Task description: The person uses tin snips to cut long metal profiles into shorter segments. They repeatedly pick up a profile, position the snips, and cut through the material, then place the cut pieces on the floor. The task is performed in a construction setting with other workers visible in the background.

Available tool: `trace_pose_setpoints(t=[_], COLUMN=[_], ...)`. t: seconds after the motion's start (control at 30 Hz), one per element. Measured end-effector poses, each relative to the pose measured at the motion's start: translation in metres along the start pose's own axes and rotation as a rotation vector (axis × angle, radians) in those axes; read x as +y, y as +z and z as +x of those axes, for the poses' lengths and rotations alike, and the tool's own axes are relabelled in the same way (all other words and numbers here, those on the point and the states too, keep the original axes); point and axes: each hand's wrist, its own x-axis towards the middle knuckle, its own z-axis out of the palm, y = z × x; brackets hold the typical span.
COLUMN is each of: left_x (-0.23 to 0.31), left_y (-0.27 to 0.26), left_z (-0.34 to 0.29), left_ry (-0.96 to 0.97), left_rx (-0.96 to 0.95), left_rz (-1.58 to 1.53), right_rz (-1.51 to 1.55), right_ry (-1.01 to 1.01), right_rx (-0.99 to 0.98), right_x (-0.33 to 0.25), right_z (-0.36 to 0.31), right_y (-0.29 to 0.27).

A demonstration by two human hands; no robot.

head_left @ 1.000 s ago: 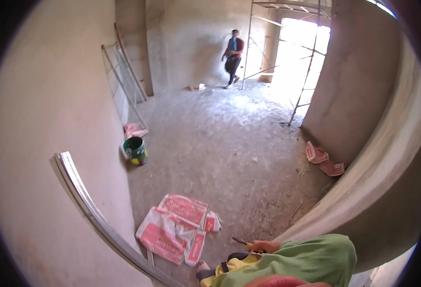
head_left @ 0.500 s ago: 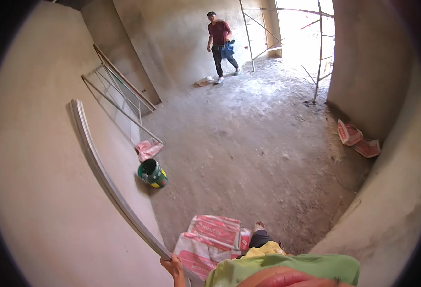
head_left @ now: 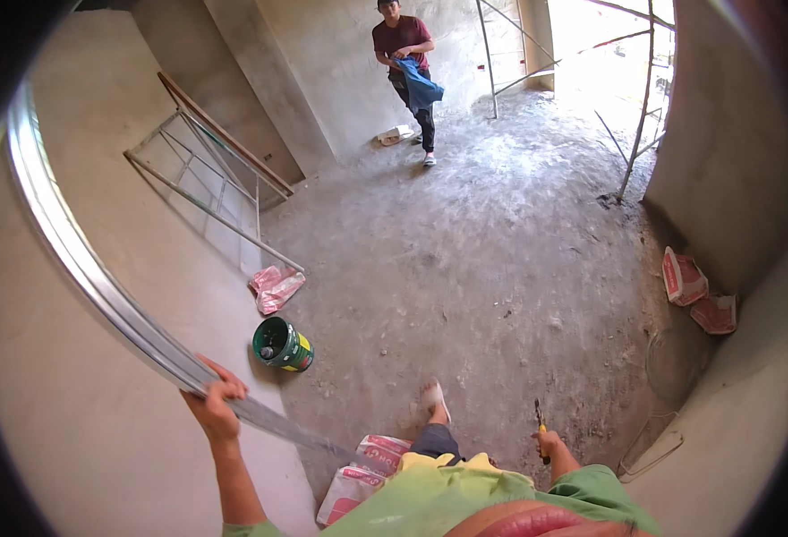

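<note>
My left hand is closed around a long silvery metal bar, gripping it at its lower part. From there the bar rises along the left wall, bending in the wide view, and its near end runs down to the right in front of my body. Low on my right side, my right hand is closed on a slim hand tool with a yellow handle. Its narrow dark end points away from me; the exact kind is too small to tell. Beneath the bar's near end lie red and white paper sacks.
A green bucket stands by the left wall, near a crumpled sack and a leaning metal frame. Ahead, a person walks holding blue cloth. Scaffolding stands at the bright opening. Sacks lie at right.
My left hand and the bar have risen and swung left. My right hand with the yellow-handled tool has come into view. The person ahead has come closer, and my foot has stepped forward.
</note>
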Motion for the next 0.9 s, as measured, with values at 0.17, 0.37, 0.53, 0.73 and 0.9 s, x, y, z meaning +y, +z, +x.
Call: trace_pose_setpoints(t=[0.17,0.37,0.53,0.73,0.9], left_x=[-0.063,-0.203,-0.339,-0.454,-0.531], left_y=[0.055,0.126,0.164,0.242,0.259], left_z=[0.132,0.310,0.431,0.513,0.593], left_ry=[0.164,0.268,0.246,0.166,0.249], left_rx=[0.018,0.268,0.540,0.621,0.663], left_rz=[-0.027,-0.050,0.071,0.138,0.296], right_rz=[-0.005,-0.368,-0.451,-0.448,-0.582], right_ry=[0.066,-0.108,-0.107,-0.081,-0.126], right_rx=[0.056,0.049,0.050,0.110,0.082], right_x=[-0.123,-0.236,-0.337,-0.472,-0.611], right_z=[0.023,0.025,0.054,0.114,0.189], right_y=[0.029,0.065,0.072,0.078,0.105])
